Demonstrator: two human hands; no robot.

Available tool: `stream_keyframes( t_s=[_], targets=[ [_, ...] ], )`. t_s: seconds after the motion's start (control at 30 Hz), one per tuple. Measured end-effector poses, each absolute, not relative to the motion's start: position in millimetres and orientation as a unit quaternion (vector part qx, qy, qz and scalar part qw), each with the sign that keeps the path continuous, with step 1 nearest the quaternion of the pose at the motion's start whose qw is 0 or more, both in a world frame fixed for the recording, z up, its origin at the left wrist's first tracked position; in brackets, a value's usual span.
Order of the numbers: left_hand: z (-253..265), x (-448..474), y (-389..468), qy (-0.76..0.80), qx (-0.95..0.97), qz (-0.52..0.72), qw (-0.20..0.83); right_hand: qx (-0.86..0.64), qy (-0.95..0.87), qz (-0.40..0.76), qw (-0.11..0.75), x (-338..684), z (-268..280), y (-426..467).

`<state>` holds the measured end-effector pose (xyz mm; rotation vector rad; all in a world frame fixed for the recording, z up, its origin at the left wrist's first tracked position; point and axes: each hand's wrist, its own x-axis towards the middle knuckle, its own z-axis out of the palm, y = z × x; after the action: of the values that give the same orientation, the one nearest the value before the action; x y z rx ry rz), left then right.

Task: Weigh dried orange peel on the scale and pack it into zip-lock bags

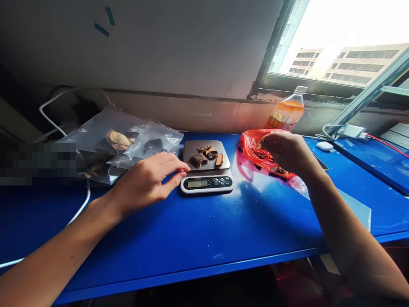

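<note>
A small kitchen scale (208, 186) stands on the blue table, its display reading what looks like 9.6. On its metal plate lie several dried brown slices (206, 157), dark and rough outside, paler inside. My left hand (156, 177) is at the scale's left edge, fingers stretched out with thumb and forefinger slightly apart and nothing visible between them. To the right, my right hand (284, 149) reaches over an open red plastic bag (251, 138) that contains more dark pieces. Its fingers curl down in a pinch at the bag's mouth; whatever they hold is hidden.
Clear zip bags (92, 130) with dried pieces lie left of the scale. A bottle of orange drink (289, 111) stands behind the red bag. A white earbud case (324, 146), a charger (351, 131) and a flat clear sheet (354, 209) are at right. White cables run along the left.
</note>
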<state>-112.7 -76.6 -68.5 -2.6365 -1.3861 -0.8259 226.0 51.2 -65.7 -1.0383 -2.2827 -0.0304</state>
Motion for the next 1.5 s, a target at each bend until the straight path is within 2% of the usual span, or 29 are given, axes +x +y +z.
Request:
stream_keyframes(
  t_s=[0.37, 0.57, 0.77, 0.93, 1.03, 1.17, 1.33, 1.43, 1.5],
  targets=[
    [-69, -116, -76, -0.442, -0.848, -0.287, 0.053, -0.362, -0.885, 0.002, 0.292, 149, -60, 60],
    [-70, -119, -78, -0.442, -0.844, -0.298, 0.053, -0.334, -0.928, -0.034, 0.159, 109, -44, 83],
    [-70, -119, -79, -0.44, -0.846, -0.299, 0.035, -0.233, -0.963, -0.012, 0.136, 88, -37, 95],
    [-72, -120, -78, -0.437, -0.848, -0.298, 0.038, -0.231, -0.964, 0.055, 0.116, 82, -40, 100],
    [-72, -121, -78, -0.44, -0.846, -0.299, 0.034, -0.223, -0.96, 0.082, 0.147, 88, -40, 98],
    [-73, -121, -77, -0.443, -0.845, -0.298, 0.033, -0.259, -0.924, 0.069, 0.273, 107, -41, 89],
    [-73, -120, -76, -0.447, -0.847, -0.286, 0.032, -0.303, -0.863, -0.014, 0.405, 147, -43, 64],
    [-72, -120, -75, -0.45, -0.847, -0.279, 0.035, -0.331, -0.831, -0.087, 0.438, 188, -44, 38],
    [-70, -120, -76, -0.448, -0.848, -0.28, 0.039, -0.354, -0.819, -0.138, 0.43, 225, -50, 19]
  ],
)
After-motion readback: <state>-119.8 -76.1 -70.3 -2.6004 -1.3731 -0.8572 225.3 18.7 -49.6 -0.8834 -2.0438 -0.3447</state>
